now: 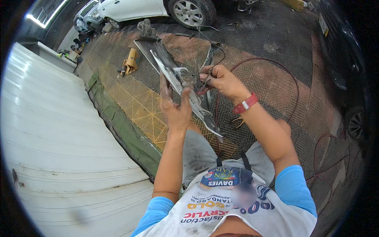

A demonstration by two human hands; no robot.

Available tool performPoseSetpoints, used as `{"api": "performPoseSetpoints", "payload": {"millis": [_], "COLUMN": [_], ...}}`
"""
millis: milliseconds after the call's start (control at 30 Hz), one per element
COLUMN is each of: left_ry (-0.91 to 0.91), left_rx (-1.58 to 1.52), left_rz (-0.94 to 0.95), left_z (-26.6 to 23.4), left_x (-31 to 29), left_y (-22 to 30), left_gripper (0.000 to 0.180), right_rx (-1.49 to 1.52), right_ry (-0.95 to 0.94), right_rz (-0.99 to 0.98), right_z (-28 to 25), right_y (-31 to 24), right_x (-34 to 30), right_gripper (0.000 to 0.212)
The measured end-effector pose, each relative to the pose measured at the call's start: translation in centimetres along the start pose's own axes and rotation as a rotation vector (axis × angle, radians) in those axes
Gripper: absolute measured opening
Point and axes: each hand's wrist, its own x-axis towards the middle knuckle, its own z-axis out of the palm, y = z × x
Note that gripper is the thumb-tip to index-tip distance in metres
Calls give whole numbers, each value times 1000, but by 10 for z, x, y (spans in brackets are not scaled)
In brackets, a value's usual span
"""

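The left hand (175,110) is wrapped firmly around the long metal panel (173,75), thumb on the near side and fingers along the left edge, at about mid-length. The right hand (225,83) has its fingers curled tightly on a bunch of dark wire (203,81) just beside the panel's right edge, so the panel lies between the two hands, in front of the person's body.

The panel is narrow and battered, silvery grey with a pale, shiny edge and a darker inner face; its rim looks ragged, with pale bits near the middle. A rounded grey lump (146,29) sits at its upper end. Its long axis slants from that far-left end, pointing away from the person, down to a tapered tip at the near right, close to the knees. Just right of the panel, a narrow dark strip (208,59) slants upward.

A red wristband (244,103) on the right wrist is right of the panel. Farther out, a dark red hose (296,81) curves to the panel's right, a brown carton (132,59) lies to its left, and patterned floor mats (142,106) spread below it. A white car (134,8) stands beyond its upper end.
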Motion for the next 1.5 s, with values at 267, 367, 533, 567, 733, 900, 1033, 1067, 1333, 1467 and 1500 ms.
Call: {"api": "performPoseSetpoints", "payload": {"millis": [267,367,533,567,733,900,1033,1067,1333,1467,1500], "left_ry": [-17,-32,-88,-69,90,31,52,73,168,136,120], "left_rx": [-137,-218,-36,-2,-132,-62,-3,9,207,424,452], "left_rz": [-123,-71,-36,-10,40,96,97,86,142,173,164], "left_z": [-18,-22,-37,-37,-34,-43,-45,-44,-39,-42,-42], "left_x": [5,14,18,16,13,-1,-4,-4,-5,-12,-15], "left_y": [-6,-2,-5,-9,-13,-27,-25,-23,-14,-12,-11], "left_gripper": [63,63,71,71,56,30,26,27,28,31,32], "right_rx": [-504,-475,-296,-296,-317,-282,-416,-457,-1043,-1107,-1076], "right_ry": [253,394,353,344,265,214,128,87,-325,-465,-511], "right_rz": [-211,-205,-109,-118,15,94,20,14,-269,-464,-464], "right_z": [35,55,53,51,56,52,49,46,39,31,29], "right_y": [-10,-21,-18,-17,-16,-14,-26,-30,-67,-59,-60], "right_x": [4,-13,-6,-3,20,24,23,24,59,76,79], "right_gripper": [20,18,14,13,11,13,13,13,18,20,20]}}
